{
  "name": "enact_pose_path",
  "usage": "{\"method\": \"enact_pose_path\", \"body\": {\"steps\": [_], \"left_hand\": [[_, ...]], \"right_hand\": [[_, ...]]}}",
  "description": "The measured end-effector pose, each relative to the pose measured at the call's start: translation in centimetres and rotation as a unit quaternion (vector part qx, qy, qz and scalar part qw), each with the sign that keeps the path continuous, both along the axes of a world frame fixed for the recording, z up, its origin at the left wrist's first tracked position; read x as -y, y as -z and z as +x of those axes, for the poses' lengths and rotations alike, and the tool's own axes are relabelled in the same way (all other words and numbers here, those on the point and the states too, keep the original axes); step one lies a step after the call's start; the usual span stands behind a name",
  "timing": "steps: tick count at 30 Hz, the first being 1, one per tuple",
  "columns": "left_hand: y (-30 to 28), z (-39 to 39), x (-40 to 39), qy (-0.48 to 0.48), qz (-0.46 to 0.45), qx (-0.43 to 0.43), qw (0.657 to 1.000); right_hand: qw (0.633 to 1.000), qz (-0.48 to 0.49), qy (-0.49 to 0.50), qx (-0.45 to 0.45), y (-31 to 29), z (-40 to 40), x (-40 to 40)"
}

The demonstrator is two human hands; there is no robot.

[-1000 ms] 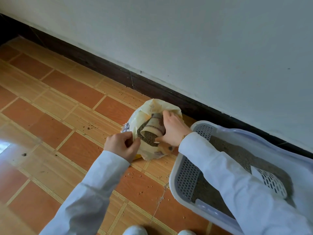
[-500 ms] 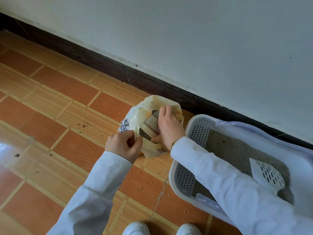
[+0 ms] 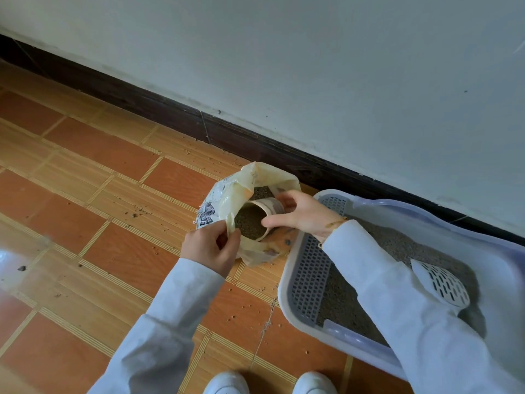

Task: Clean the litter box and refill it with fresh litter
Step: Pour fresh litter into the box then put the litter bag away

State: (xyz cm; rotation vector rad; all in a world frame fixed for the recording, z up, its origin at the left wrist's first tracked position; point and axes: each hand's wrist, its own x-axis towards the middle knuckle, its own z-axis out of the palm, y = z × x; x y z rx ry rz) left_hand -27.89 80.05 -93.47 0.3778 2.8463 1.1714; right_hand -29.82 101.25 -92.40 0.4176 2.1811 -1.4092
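Observation:
A pale yellow litter bag [image 3: 227, 194] stands open on the tiled floor by the wall. My left hand [image 3: 208, 248] pinches the bag's near edge and holds it open. My right hand [image 3: 304, 213] grips a paper cup [image 3: 255, 220] full of dark litter, tilted with its mouth toward me, inside the bag's opening. To the right sits the lavender litter box [image 3: 287, 302] with a grey grated step [image 3: 309, 268] and grey litter inside. A white slotted scoop [image 3: 443, 282] lies on that litter, partly behind my right sleeve.
A dark skirting board [image 3: 176, 109] runs along the white wall behind the bag and box. Loose litter grains are scattered on the orange tiles [image 3: 136, 214]. My white shoes [image 3: 227, 383] show at the bottom edge.
My right hand has lifted the cup up out of the litter, now filled and facing me. The left hand keeps its hold on the bag edge.

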Motion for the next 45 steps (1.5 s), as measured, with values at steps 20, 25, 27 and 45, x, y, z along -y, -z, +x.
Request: {"method": "enact_pose_path", "body": {"steps": [20, 25, 27, 45], "left_hand": [[-0.7, 3.1, -3.0, -0.027, 0.036, 0.040, 0.998], [-0.5, 3.1, -3.0, -0.034, 0.020, 0.038, 0.999], [-0.5, 3.1, -3.1, -0.032, 0.015, 0.037, 0.999], [-1.1, 3.5, -4.2, -0.045, -0.007, 0.042, 0.998]], "right_hand": [[0.973, -0.181, 0.130, -0.062, -2.5, 6.6, -5.8], [0.957, -0.183, 0.208, -0.083, -2.2, 10.2, -8.8], [0.961, -0.114, 0.234, -0.091, -1.4, 11.6, -10.2], [0.928, 0.154, 0.312, -0.135, 0.4, 14.9, -13.5]]}}
